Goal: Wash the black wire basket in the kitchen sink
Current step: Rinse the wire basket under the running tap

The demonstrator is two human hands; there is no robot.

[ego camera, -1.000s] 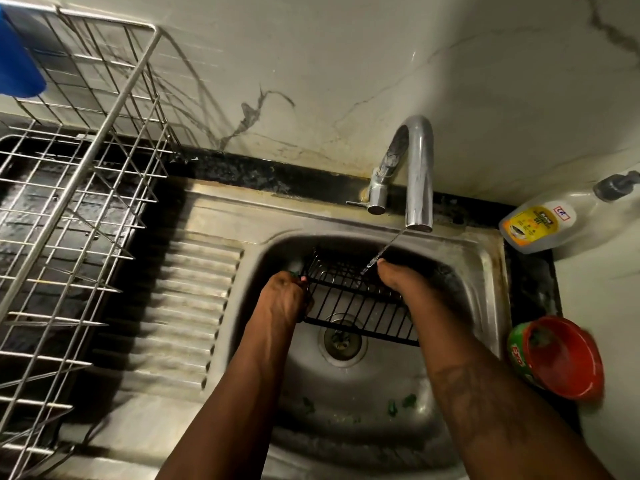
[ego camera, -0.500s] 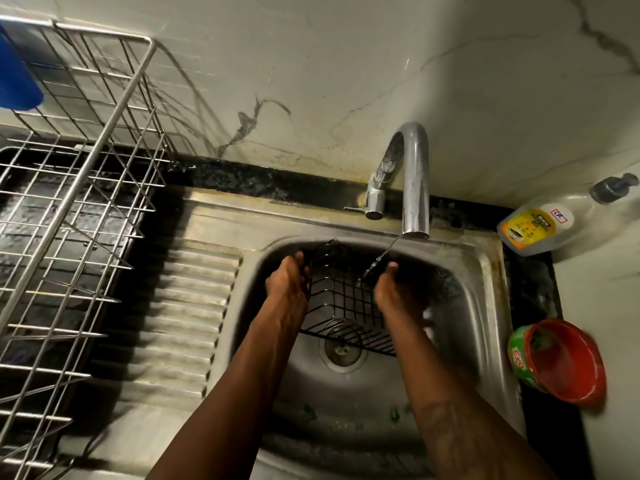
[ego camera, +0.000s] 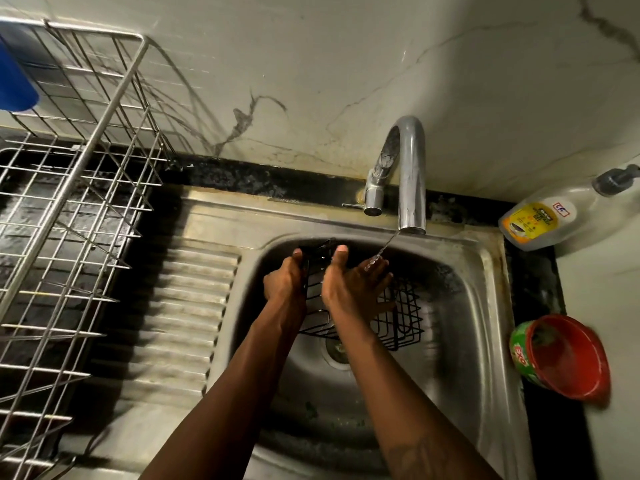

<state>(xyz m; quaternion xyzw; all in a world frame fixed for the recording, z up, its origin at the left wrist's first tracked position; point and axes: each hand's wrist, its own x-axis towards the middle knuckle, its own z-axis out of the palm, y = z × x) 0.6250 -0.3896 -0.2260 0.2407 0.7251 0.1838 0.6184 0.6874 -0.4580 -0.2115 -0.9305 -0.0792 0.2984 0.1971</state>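
Basket (ego camera: 405,317) sits inside the sink (ego camera: 467,306), over the drain (ego camera: 337,351). Its long axis runs roughly from 10 o'clock to 4 o'clock, taking 12 o'clock as toward the wall. Whether its low corner touches the bowl floor I cannot tell.

The left hand (ego camera: 285,282) grips the 10 o'clock end, fingers curled round the wires. The right hand (ego camera: 353,289) lies flat across the basket's upper side, fingers straight and a little spread, pinching nothing. Its fingertips (ego camera: 375,263) point toward 1 o'clock, where the thin stream from the tap (ego camera: 410,174) lands on them.

So the water falls at about 1 o'clock from the basket's middle, and most of the wire lies toward 5 o'clock of the stream, outside it. The coming move likely turns on that offset: the basket has to shift or tilt toward 1 o'clock to get rinsed. The right hand is nearer the water; the left seems to carry the load.

The basket is thin black wire in a box-shaped grid, open and light, probably slippery when wet. The sink is dull stainless steel with rounded corners and a ribbed drainboard (ego camera: 194,306) at 9 o'clock. The tap is a polished arched tube.

On the bench a red tub (ego camera: 568,358) stands at 3 o'clock, a clear pump bottle (ego camera: 540,220) at 2 o'clock, and a steel wire rack (ego camera: 69,202) at 9 o'clock.
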